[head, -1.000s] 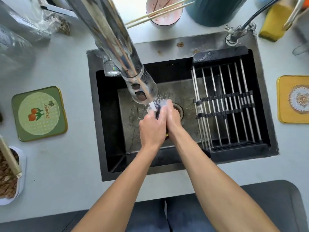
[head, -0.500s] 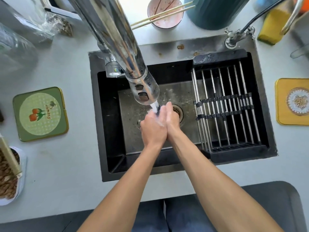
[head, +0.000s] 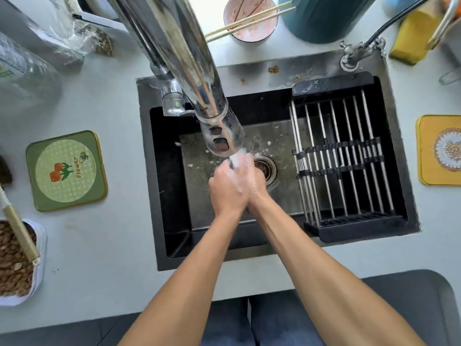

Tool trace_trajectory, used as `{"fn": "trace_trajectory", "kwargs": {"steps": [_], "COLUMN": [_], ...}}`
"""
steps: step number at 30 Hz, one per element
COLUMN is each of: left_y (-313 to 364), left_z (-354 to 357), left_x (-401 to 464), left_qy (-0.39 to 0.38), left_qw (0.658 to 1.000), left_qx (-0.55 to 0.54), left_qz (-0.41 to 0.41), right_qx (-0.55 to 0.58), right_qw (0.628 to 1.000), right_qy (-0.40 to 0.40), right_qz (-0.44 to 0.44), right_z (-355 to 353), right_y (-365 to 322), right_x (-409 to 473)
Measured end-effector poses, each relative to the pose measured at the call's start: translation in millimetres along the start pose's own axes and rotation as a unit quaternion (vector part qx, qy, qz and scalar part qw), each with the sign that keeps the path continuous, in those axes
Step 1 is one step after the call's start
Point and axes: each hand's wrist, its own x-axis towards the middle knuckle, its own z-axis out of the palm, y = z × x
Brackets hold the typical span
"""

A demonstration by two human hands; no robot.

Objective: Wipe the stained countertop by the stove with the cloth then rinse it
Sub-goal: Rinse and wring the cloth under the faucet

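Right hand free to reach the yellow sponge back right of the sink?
Probably not yet: the right hand is pressed against the left hand under the tap's stream. The path to the sponge looks open otherwise.

I see both hands pressed together in the sink [head: 159, 171], their fingers [head: 240, 162] just under the faucet [head: 199, 83] head. The drain [head: 264, 168] sits just right of the fingers, the rack [head: 344, 158] farther right, and the tin [head: 66, 171] lies well left on the countertop [head: 99, 245].

A home kitchen: a black sink [head: 159, 171] with a chrome tap [head: 179, 53], a drying rack [head: 344, 158], and a used bowl [head: 249, 33] with chopsticks [head: 252, 17] on the bench [head: 99, 245].
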Motion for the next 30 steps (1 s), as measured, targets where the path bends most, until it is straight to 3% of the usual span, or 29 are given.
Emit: {"fn": "trace_trajectory", "kwargs": {"steps": [2, 5, 8, 11, 14, 16, 22, 26, 28, 30], "left_y": [-13, -35, -44, -46, -35, -26, -3, 5, 3, -4], "left_z": [-7, -17, -24, -30, -33, -31, -31, -22, -20, -26], "left_x": [18, 35, 43, 47, 41, 36, 11, -16, -28, -31], "left_qy": [-0.017, -0.058, -0.038, -0.059, -0.084, -0.087, -0.074, -0.077, -0.133, -0.158], "left_qw": [0.997, 0.987, 0.982, 0.952, 0.924, 0.925, 0.974, 0.993, 0.98, 0.978], "left_qx": [0.053, 0.092, -0.066, -0.232, -0.322, -0.336, -0.213, 0.015, 0.085, 0.085], "left_qz": [-0.048, -0.12, -0.17, -0.191, -0.188, -0.152, -0.019, 0.093, 0.124, 0.103], "right_qx": [0.032, 0.003, -0.023, -0.064, -0.034, -0.005, -0.034, 0.193, 0.205, 0.169], "right_qw": [0.999, 0.999, 0.997, 0.994, 0.998, 1.0, 0.999, 0.968, 0.972, 0.984], "right_qy": [0.013, -0.016, 0.012, 0.028, 0.023, 0.005, -0.04, -0.145, -0.097, -0.015], "right_qz": [0.036, -0.029, -0.077, -0.084, -0.049, -0.015, -0.007, 0.062, 0.056, 0.056], "right_z": [2, -8, -32, -47, -49, -46, -43, -34, -28, -27], "right_y": [4, 1, -2, 2, 3, 3, -2, -2, 0, 5], "right_x": [-8, -11, -4, 9, 18, 22, 6, -12, -12, -8]}}
